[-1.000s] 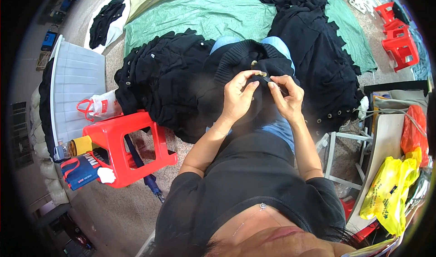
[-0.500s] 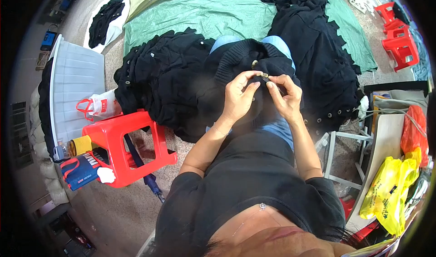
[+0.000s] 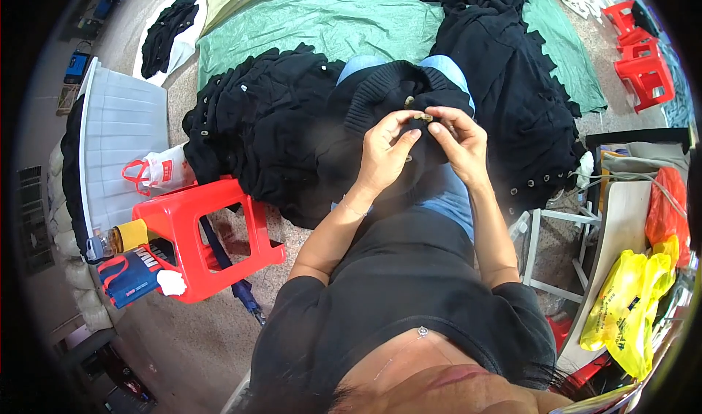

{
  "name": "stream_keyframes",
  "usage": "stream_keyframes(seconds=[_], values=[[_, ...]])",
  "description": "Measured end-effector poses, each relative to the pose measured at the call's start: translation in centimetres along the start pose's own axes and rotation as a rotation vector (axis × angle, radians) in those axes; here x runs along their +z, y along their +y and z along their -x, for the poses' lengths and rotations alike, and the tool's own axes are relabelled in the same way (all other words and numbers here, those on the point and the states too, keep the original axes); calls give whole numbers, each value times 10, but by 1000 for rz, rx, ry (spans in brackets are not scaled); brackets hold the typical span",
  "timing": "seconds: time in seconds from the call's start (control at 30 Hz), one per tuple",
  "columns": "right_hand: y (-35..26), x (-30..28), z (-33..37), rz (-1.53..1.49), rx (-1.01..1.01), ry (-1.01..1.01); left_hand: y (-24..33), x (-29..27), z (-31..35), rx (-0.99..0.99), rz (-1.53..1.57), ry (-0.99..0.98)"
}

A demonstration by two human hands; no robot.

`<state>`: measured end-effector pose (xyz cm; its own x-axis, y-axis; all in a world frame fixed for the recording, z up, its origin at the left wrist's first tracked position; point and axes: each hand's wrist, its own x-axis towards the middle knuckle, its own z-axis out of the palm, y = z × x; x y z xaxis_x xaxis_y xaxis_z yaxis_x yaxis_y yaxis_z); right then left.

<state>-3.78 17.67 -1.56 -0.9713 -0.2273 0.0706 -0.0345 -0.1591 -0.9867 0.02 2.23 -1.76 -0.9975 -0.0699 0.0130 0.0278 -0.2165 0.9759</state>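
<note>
A black knit cardigan with a ribbed edge lies bunched over my knees. My left hand is closed in a pinch on its buttoned edge, thumb and forefinger beside a brownish button. From the other side my right hand pinches the same edge, its thumb and fingertips at that button. Another button shows on the cloth just beyond my fingers, and one more lies nearer me, below the left thumb. The cloth right between the fingertips is partly hidden.
Piles of black garments lie to the left and right on a green sheet. A red stool and a grey plastic bin stand left. Yellow bags rest on a board at right.
My right hand's fingers have shifted up and left, closer to the left fingertips, over the button. The left hand stays nearly in place.
</note>
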Motion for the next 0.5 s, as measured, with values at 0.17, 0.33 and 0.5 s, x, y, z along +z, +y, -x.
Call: stream_keyframes(seconds=[0.17,0.33,0.5], values=[[1,-3,-24,-19,-115,177,12,-17,-4,-208,260,-109],[-1,-15,-40,41,-70,246,11,-25,1,-196,41,-219],[2,-20,-38,555,-107,401,18,-16,2,-251,222,-210]])
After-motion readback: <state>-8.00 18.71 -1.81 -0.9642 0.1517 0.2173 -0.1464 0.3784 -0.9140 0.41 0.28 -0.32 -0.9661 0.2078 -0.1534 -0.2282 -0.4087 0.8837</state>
